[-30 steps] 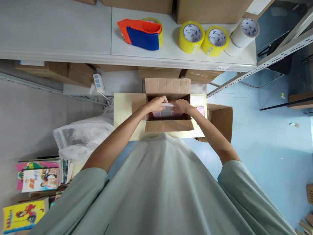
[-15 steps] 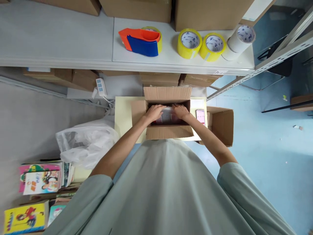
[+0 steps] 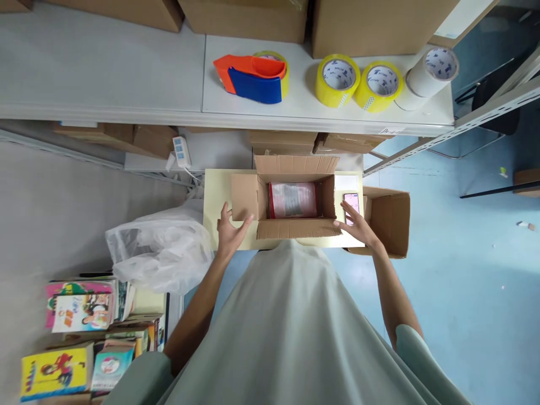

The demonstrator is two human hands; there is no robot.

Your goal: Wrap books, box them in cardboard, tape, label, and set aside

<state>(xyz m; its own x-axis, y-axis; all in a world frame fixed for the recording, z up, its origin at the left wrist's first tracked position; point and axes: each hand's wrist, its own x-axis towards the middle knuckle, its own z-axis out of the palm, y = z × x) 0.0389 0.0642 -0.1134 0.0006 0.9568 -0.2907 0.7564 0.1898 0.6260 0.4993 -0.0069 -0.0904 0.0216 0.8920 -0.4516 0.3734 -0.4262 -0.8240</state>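
In front of me a cardboard box (image 3: 297, 228) lies with its flaps spread out on a pale yellow table (image 3: 217, 185). Inside it rests a flat package (image 3: 294, 200) with red edges and a cloudy, shiny wrap; I cannot tell what it contains. My left hand (image 3: 231, 230) is beside the box's left flap, fingers apart and holding nothing. My right hand (image 3: 355, 223) hovers near the box's right front corner, its fingers spread and empty. Partly behind those fingers is a phone (image 3: 351, 203) with a lit pink screen.
A shelf (image 3: 147, 84) above the table bears an orange and blue tape dispenser (image 3: 255, 79), yellow tape rolls (image 3: 338, 80) and white rolls (image 3: 434, 70). Another open box (image 3: 390, 225) stands to the right. At left are a white plastic bag (image 3: 162, 247) and stacked books (image 3: 59, 371).
Both hands have come out of the box and moved apart, one to each side. The package they were touching now lies uncovered inside. The view has shifted slightly.
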